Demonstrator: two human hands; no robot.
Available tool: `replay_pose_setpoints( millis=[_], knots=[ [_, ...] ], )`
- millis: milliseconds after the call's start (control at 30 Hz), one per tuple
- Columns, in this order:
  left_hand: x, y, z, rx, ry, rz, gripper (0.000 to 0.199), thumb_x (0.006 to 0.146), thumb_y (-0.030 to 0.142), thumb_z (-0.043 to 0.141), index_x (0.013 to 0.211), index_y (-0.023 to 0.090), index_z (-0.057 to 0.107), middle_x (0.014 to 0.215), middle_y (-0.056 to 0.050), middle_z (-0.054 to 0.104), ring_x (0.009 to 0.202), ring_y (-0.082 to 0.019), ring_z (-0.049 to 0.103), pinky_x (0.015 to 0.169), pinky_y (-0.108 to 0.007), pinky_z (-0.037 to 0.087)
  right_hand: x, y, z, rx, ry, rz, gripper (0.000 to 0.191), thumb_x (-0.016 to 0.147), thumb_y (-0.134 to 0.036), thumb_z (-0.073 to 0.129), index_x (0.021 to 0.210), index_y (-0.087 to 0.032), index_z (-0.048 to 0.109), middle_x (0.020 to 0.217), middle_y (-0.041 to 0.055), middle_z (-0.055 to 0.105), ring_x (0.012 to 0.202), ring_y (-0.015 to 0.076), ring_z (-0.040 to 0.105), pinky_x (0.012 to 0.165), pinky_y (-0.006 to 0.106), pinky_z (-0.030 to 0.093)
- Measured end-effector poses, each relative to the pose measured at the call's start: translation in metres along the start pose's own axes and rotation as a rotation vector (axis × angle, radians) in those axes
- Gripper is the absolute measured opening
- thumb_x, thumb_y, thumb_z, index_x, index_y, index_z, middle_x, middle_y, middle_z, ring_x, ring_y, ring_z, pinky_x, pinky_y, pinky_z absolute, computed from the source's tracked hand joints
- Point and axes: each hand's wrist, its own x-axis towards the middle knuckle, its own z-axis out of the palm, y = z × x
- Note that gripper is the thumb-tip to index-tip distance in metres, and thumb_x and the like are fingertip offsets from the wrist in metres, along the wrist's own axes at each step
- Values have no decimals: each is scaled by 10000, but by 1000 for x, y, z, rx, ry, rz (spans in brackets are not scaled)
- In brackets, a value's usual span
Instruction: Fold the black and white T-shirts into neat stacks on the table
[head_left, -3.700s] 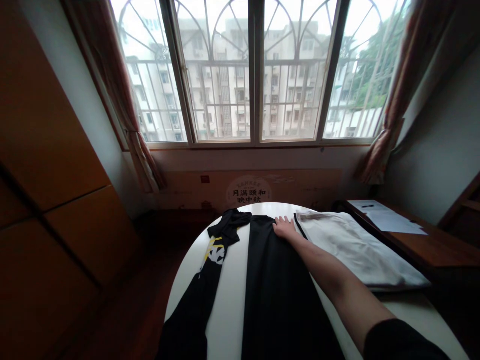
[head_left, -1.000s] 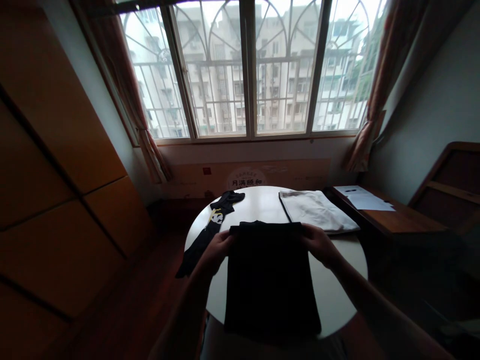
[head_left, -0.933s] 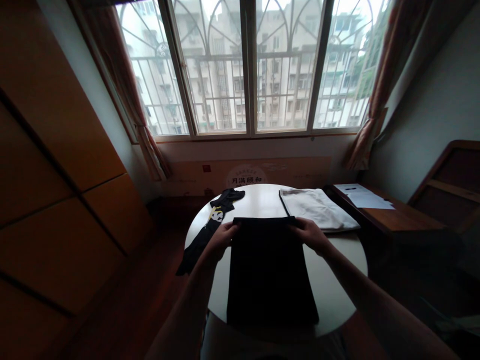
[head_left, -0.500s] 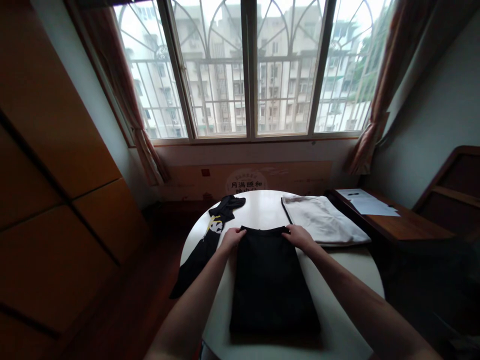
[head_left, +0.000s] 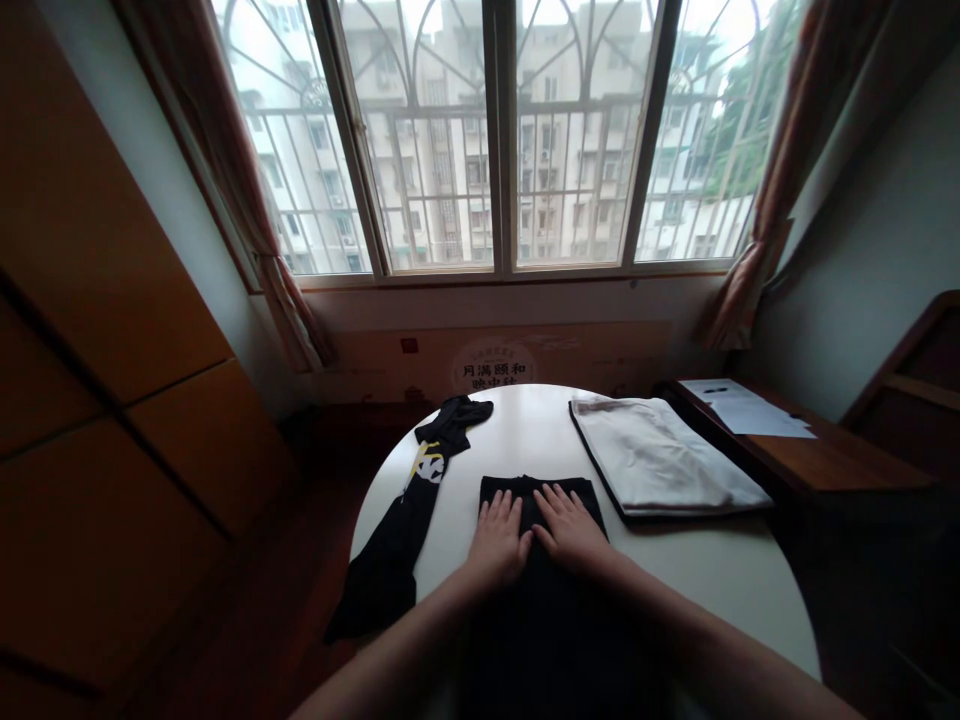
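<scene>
A folded black garment [head_left: 551, 620] with a band along its far edge lies on the round white table [head_left: 523, 432] in front of me. My left hand [head_left: 496, 540] rests flat on the upper left of this garment, fingers spread and pointing away from me. Beside it, my right hand [head_left: 574, 530] presses flat on the upper right, also with fingers spread. The two thumbs nearly meet at the middle. Shadow hides the near end of the garment.
Along the table's left edge lies a crumpled black garment [head_left: 390, 545] with a yellow and white print, hanging over the rim. Folded white cloth [head_left: 667, 455] with a dark underside sits at the right. Beyond is a wooden desk [head_left: 840, 455] with papers [head_left: 757, 412].
Both hands have let go of the garment's far corners and now lie flat on top of it, closer together. The garment sits nearer to me. The camera view has shifted slightly.
</scene>
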Motion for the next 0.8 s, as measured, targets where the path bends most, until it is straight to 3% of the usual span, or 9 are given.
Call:
replay_pose_setpoints(
  millis=[200, 333, 433, 500, 600, 700, 800],
  knots=[
    [13, -13, 8, 18, 24, -2, 688, 1000, 507, 362, 1554, 99, 355, 1637, -163, 267, 1535, -313, 190, 1261, -514, 153, 11, 15, 3, -32, 10, 38, 691, 1002, -545, 355, 1599, -202, 302, 1662, 88, 225, 1553, 301, 144, 1250, 523, 88],
    [34, -15, 2, 32, 27, -14, 682, 992, 492, 404, 1547, 98, 367, 1628, -174, 286, 1526, -318, 224, 1253, -517, 181, 28, 20, -8, -60, 17, 38, 665, 1013, -522, 370, 1589, -193, 329, 1658, 111, 237, 1547, 315, 167, 1247, 518, 109],
    [38, -9, -5, 38, 32, -32, 673, 994, 471, 415, 1537, 75, 377, 1629, -190, 272, 1529, -326, 207, 1251, -520, 175, 26, 19, -18, -88, 42, 31, 629, 1021, -460, 392, 1583, -183, 342, 1652, 129, 250, 1545, 315, 176, 1247, 517, 112],
    [27, -1, -9, 48, 49, -53, 672, 999, 452, 411, 1531, 43, 374, 1631, -208, 253, 1536, -335, 177, 1255, -524, 149, 9, 14, -21, -107, 87, 3, 636, 1012, -426, 416, 1582, -155, 341, 1652, 128, 246, 1548, 314, 162, 1255, 512, 94],
    [-10, 14, -9, 36, 28, -41, 664, 1004, 428, 402, 1532, 28, 365, 1633, -208, 246, 1537, -335, 169, 1258, -520, 154, -35, 1, -15, -84, 126, -66, 675, 994, -427, 438, 1585, -122, 325, 1656, 106, 225, 1552, 299, 153, 1269, 493, 104],
    [-51, 25, -3, -13, -33, 9, 660, 1005, 441, 400, 1550, 72, 348, 1641, -175, 236, 1537, -328, 171, 1255, -538, 177, -81, -9, 2, -24, 86, -135, 703, 979, -452, 462, 1594, -150, 304, 1653, 89, 221, 1545, 292, 186, 1265, 508, 162],
    [-71, 27, 1, -22, -51, 37, 684, 989, 464, 432, 1565, 111, 327, 1647, -149, 229, 1539, -322, 164, 1256, -556, 170, -109, -9, 19, 1, 26, -165, 704, 969, -460, 488, 1594, -194, 304, 1648, 75, 234, 1538, 302, 212, 1258, 543, 175]
  ],
)
